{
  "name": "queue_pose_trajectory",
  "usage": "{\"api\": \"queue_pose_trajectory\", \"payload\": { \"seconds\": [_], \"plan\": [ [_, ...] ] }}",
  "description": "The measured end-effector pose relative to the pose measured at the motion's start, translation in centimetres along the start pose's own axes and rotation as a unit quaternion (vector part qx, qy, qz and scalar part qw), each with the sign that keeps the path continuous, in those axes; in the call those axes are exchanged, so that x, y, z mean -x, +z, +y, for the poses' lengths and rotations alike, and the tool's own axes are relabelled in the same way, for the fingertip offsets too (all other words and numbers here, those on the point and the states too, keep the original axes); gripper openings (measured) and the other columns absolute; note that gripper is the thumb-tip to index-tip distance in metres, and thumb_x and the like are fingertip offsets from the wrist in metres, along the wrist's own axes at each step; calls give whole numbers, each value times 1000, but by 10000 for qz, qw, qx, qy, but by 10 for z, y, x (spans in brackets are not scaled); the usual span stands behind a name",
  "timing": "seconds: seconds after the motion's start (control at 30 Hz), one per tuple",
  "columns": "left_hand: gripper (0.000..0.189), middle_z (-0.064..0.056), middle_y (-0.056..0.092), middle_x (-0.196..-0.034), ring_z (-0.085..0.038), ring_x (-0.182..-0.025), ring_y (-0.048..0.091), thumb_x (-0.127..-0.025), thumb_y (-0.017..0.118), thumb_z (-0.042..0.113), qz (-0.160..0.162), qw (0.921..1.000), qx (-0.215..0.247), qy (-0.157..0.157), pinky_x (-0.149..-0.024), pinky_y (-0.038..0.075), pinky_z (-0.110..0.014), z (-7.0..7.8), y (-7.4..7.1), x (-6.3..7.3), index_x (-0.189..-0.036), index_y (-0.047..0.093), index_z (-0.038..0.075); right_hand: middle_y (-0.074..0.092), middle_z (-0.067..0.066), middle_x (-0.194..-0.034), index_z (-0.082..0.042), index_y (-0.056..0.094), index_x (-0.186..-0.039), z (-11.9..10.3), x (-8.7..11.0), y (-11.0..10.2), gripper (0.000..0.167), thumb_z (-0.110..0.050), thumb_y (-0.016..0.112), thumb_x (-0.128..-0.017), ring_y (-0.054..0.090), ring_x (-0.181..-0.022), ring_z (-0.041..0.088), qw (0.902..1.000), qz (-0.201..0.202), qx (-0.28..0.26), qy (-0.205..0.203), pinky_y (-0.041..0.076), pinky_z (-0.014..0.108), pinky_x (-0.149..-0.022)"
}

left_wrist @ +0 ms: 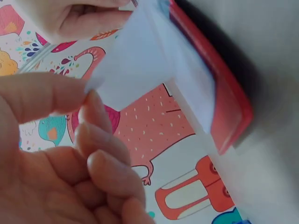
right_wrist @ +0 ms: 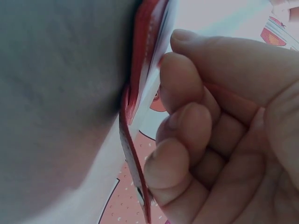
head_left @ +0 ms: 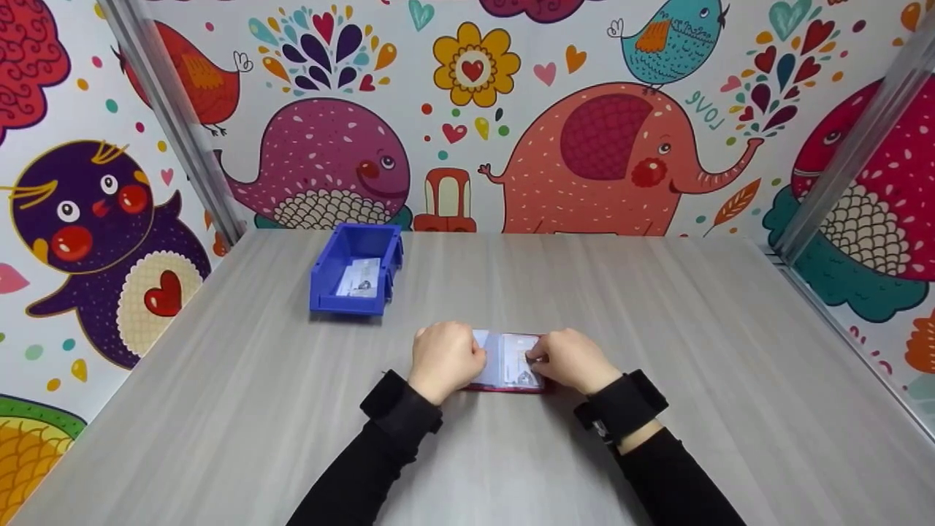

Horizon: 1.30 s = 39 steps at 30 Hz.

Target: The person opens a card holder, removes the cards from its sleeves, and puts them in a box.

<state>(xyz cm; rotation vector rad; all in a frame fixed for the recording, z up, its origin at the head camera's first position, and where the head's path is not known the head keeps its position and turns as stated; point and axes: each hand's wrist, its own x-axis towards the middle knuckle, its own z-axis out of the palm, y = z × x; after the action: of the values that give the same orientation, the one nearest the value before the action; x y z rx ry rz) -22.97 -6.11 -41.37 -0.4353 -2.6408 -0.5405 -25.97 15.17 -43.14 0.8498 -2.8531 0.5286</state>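
A small red card holder (head_left: 509,390) lies spread on the table, its clear plastic pages facing up. My left hand (head_left: 447,359) pinches the edge of a raised page (left_wrist: 135,60) between thumb and index finger, the other fingers curled beneath. On the right-hand page is a white printed card (head_left: 516,359). My right hand (head_left: 577,359) pinches that card at its right edge, thumb and index fingertips together. In the right wrist view the red cover and a strap (right_wrist: 133,158) stand beside the curled fingers.
A blue plastic bin (head_left: 347,304) stands at the back left, with white printed cards (head_left: 359,276) inside. The grey table (head_left: 657,307) meets patterned walls with metal posts at the back corners. Black bands circle both wrists.
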Motion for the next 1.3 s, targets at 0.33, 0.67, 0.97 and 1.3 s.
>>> {"api": "queue_pose_trajectory", "payload": {
  "seconds": [0.33,0.67,0.97,1.3],
  "plan": [
    [35,6,35,-50,-19,-50,43,-66,63,11,-805,9954,-84,-513,-61,41,-42,-10,-5,-1,-48,34,19,67,-2,-71,-9,78,-79,0,1,0,8,-2,76,-75,46,-59,12,10000,40,-1,-32,45,32,-58],
    [20,-2,59,-67,-26,-66,59,-67,69,18,-1479,9834,-414,-963,-68,44,-44,-13,-4,-2,-60,51,14,69,-2,-75,-10,80,-84,1,1,0,10,-4,76,-77,47,-59,11,9999,-36,-32,113,43,29,-57],
    [15,-3,62,-73,-26,-73,61,-68,70,18,-1845,9750,-521,-1123,-73,44,-44,-15,0,-2,-65,56,12,67,-2,-72,-10,79,-83,0,0,1,5,-6,77,-79,46,-59,11,9998,-73,-20,171,42,30,-57],
    [13,-6,67,-80,-28,-81,64,-69,71,17,-2008,9712,-596,-1138,-84,44,-51,-16,3,-2,-69,60,10,68,-2,-74,-10,80,-84,0,0,1,8,-4,77,-79,48,-59,11,9998,-81,-35,183,43,30,-58]
  ]
}}
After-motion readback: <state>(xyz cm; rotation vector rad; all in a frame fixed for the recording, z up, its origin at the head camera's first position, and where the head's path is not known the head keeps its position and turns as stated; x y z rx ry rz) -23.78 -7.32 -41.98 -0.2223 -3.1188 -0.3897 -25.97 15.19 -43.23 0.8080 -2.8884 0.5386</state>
